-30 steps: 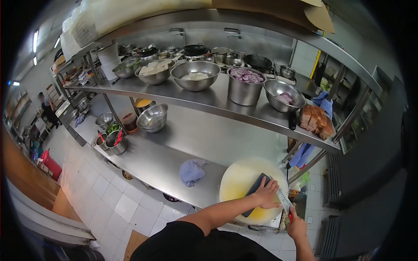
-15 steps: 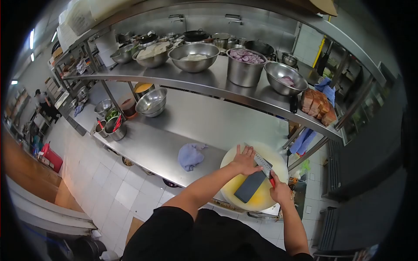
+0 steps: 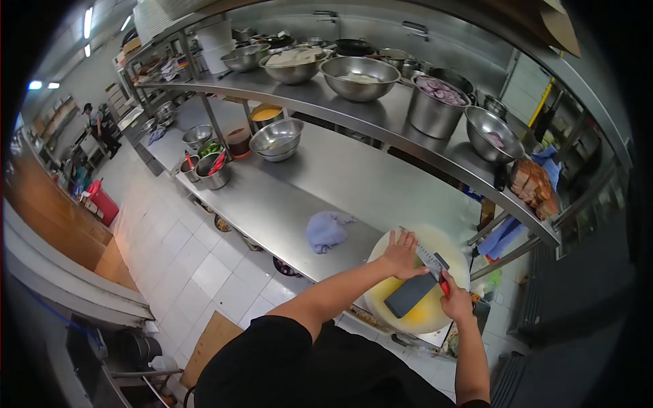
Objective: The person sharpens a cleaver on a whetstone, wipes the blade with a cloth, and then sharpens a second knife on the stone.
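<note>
My right hand (image 3: 457, 304) grips the red handle of a kitchen knife (image 3: 430, 261). The broad blade, with a row of dimples, lies across the upper part of a dark grey sharpening stone (image 3: 408, 297). Fingers outstretched, my left hand (image 3: 400, 258) rests on the blade near its tip. Under the stone is a round, pale cutting board (image 3: 445, 243) with yellow patches. A crumpled blue-grey cloth (image 3: 326, 232) lies on the counter left of the board.
Above the steel counter (image 3: 272, 197) runs a shelf (image 3: 299, 102) bearing steel bowls, a pot of sliced purple onions (image 3: 439, 109) and a slab of browned meat (image 3: 534, 189). Bowls and containers stand at the counter's left. Another person (image 3: 101, 129) is far left.
The view has turned, so the counter and shelf appear farther right and more tilted. My hands and the knife keep nearly the same place over the stone.
</note>
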`<state>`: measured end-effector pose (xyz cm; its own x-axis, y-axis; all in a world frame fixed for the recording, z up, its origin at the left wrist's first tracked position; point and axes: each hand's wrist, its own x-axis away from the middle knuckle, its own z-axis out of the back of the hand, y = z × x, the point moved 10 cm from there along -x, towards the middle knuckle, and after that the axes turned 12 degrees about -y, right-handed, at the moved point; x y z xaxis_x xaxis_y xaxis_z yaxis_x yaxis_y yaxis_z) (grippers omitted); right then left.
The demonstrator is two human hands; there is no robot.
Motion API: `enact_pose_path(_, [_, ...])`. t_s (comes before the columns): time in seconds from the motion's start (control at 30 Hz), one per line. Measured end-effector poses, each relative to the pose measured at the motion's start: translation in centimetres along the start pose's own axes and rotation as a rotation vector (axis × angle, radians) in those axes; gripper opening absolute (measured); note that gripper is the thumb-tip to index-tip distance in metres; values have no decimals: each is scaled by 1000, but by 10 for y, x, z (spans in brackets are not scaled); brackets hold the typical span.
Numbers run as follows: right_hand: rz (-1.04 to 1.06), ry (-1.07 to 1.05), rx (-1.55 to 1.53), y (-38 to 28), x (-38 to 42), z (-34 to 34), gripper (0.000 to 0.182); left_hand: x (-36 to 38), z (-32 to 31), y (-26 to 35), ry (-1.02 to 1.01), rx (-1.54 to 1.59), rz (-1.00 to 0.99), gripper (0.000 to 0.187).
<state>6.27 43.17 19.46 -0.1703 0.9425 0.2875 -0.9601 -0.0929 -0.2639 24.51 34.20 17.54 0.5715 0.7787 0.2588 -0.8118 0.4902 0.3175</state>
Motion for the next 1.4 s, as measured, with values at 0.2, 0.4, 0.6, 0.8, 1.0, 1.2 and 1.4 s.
enact_pose_path(0.2, [-17,-137,-80,3,95,-57,82,118,-44,47,-70,-70,-137,113])
enact_pose_path(0.4, [-127,5,-13,36,112,-44,81,49,-43,92,9,-59,-274,113])
enact_pose_path(0.6, [-293,48,16,51,127,-20,79,3,-37,129,-90,-45,-316,110])
enact_pose_path(0.8, [-258,-95,-11,25,186,-56,85,100,-66,126,-134,-39,-427,109])
enact_pose_path(1.0, [-359,57,37,60,134,-22,73,-3,-40,135,-106,-107,-357,108])
enact_pose_path(1.2, [-267,-126,19,13,175,-50,83,95,-54,103,-31,-38,-415,108])
enact_pose_path(1.4, [-188,-39,-84,14,49,-30,76,9,-7,37,-17,-109,-113,108])
